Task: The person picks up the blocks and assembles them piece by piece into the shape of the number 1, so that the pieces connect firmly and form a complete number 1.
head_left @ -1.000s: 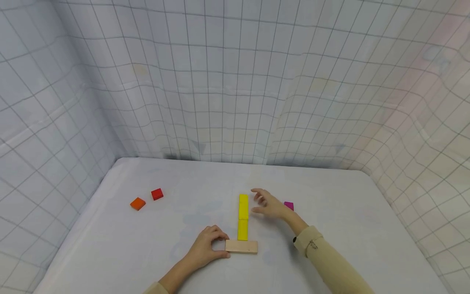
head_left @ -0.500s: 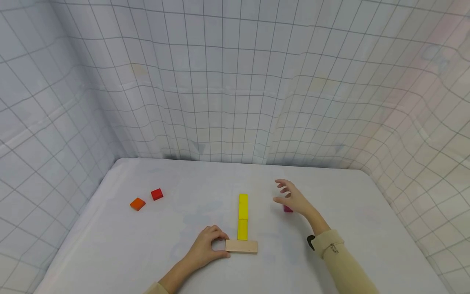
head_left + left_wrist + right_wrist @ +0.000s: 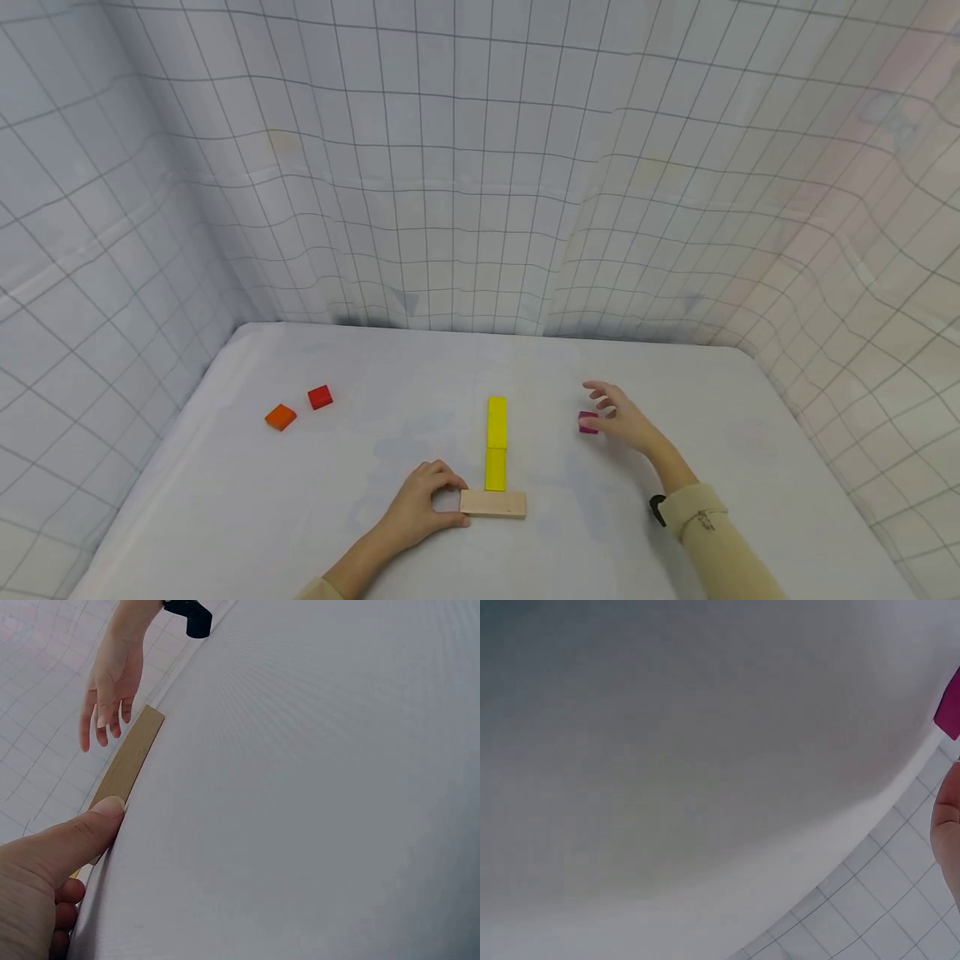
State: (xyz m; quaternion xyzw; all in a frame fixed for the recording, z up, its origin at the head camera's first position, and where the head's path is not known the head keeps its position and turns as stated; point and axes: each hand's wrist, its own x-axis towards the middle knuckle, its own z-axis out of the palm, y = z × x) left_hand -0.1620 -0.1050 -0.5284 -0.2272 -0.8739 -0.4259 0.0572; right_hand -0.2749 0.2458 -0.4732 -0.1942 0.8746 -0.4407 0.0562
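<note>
My left hand pinches the left end of a plain wooden block between thumb and fingers; the block lies flat on the white table. Two yellow blocks run away from it in a line, the near one right at its far edge and the far one behind that. To the right, my right hand hovers with parted fingers over a magenta block, its thumb overlapping the block in the head view. In the right wrist view the magenta block shows just beyond the thumb.
On the left of the table lie a red block and an orange block, close together. A white grid-patterned curtain hangs behind the table and along both sides.
My right hand has moved right, away from beside the yellow blocks, and come down at the magenta block. My left hand has stayed on the wooden block.
</note>
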